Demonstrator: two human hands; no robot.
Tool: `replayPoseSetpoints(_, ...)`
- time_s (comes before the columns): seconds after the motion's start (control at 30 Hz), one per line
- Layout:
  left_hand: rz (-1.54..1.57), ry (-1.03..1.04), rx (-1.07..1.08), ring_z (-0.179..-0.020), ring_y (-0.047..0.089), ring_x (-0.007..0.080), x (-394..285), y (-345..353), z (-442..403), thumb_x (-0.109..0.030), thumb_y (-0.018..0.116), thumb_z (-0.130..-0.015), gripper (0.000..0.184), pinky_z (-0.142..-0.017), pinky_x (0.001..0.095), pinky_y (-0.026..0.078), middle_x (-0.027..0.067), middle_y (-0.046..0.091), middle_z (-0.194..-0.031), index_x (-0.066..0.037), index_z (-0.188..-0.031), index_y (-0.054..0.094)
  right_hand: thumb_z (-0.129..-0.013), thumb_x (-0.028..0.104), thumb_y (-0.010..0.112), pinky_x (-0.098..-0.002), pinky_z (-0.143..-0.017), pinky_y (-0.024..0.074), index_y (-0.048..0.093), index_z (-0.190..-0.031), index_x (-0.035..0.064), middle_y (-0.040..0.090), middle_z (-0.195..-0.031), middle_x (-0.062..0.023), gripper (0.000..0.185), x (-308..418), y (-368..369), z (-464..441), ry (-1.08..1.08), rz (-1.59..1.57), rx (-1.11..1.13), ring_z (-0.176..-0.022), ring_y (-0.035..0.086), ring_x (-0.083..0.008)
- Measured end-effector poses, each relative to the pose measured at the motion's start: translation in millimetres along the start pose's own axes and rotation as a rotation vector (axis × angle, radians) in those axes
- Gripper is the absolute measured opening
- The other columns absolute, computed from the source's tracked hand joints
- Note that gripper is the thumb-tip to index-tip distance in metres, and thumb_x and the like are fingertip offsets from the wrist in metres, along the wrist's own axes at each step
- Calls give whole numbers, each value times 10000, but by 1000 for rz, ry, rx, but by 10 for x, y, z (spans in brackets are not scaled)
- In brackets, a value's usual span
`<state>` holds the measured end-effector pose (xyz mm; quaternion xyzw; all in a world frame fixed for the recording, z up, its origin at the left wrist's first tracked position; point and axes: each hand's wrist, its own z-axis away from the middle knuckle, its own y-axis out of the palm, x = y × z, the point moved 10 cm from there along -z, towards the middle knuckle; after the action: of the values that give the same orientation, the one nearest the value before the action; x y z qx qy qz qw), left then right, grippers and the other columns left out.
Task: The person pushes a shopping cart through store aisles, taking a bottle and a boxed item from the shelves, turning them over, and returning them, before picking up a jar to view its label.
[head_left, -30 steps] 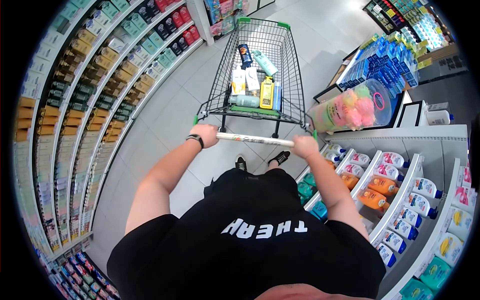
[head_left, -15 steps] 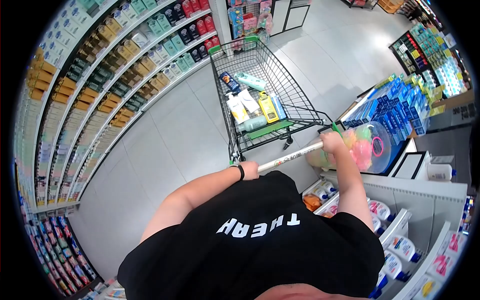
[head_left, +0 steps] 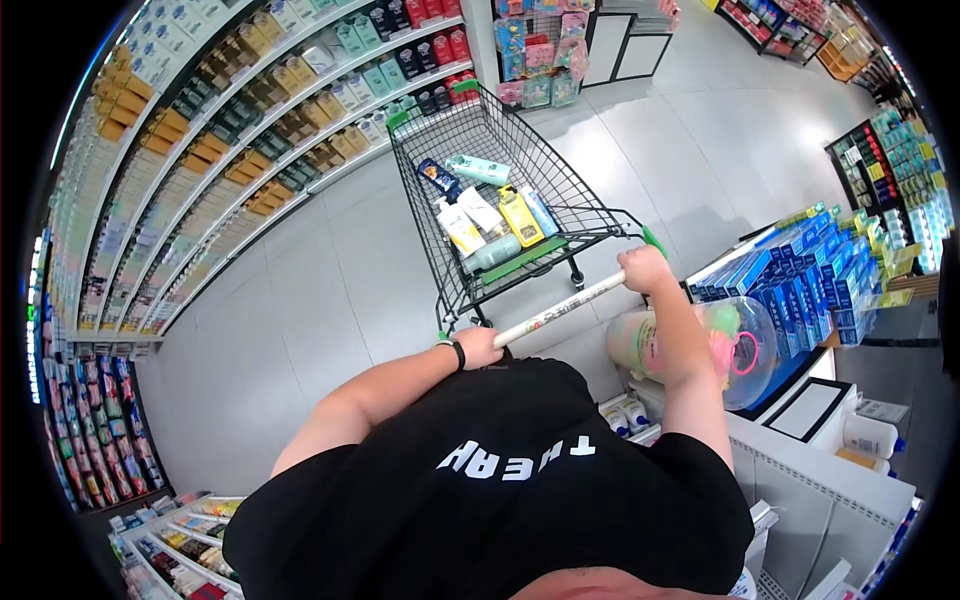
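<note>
My left hand (head_left: pixel 479 347), with a dark band on the wrist, is wrapped round the left end of the white cart handle (head_left: pixel 560 309). At the handle's right end, my right hand (head_left: pixel 645 270) is closed round it, higher in view than the left. The black wire shopping cart (head_left: pixel 545 165) stands ahead, turned toward the upper left. Inside it lie several bottles and tubes: a yellow pump bottle (head_left: pixel 519 215), a white and yellow bottle (head_left: pixel 459 228), a white tube (head_left: pixel 481 210), a dark blue pack (head_left: pixel 438 178) and pale green bottles (head_left: pixel 478 168).
Long shelves of boxed goods (head_left: pixel 240 110) curve along the left, close to the cart's front. On the right are a clear tub of colourful puffs (head_left: pixel 730 350), stacked blue boxes (head_left: pixel 810 285) and a white shelf unit (head_left: pixel 800 490). Grey floor (head_left: pixel 290 290) runs between them.
The cart has turned to the left and moved forward past the right-hand shelves. The handle now slants, with my left hand lower and nearer my body. Both hands have kept hold.
</note>
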<state>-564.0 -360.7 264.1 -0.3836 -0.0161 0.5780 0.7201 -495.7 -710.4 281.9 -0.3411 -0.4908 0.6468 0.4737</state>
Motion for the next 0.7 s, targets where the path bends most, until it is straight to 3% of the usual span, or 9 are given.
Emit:
replayPoseSetpoints(0.2,-116,-44,-91,-984,699,393,262,-262,318,-421,591,-891,411,-898,484,549,207,737,-1019,-75,-1073,714,-745,223,719,-445,-709,571,671,-809,114,728,-809,-93,136,384,-100,-132,-43,-55,-156,-767,724,-306)
replayPoseSetpoints(0.5,-358,-88,-141,-867,701,387,1076,-517,685,-396,610,-858,318,-786,517,559,173,727,-897,-111,-976,684,-736,271,716,-461,-652,560,625,-747,114,696,-705,-87,182,1140,-65,-151,-11,-204,-392,-673,713,-304)
replayPoseSetpoints(0.63,-441,-141,-75,-872,706,387,1403,-619,798,-407,620,-849,332,-796,511,564,169,733,-913,-109,-983,677,-762,293,701,-473,-690,566,663,-802,108,712,-760,-102,193,1460,-370,-108,-59,-351,-283,-738,720,-313)
replayPoseSetpoints(0.7,-480,-136,-74,-863,706,382,1611,-631,807,-408,628,-840,324,-787,504,568,172,729,-904,-111,-962,670,-783,315,684,-487,-759,572,714,-908,108,735,-857,-122,244,1637,-233,-156,-128,-501,-10,-828,721,-334)
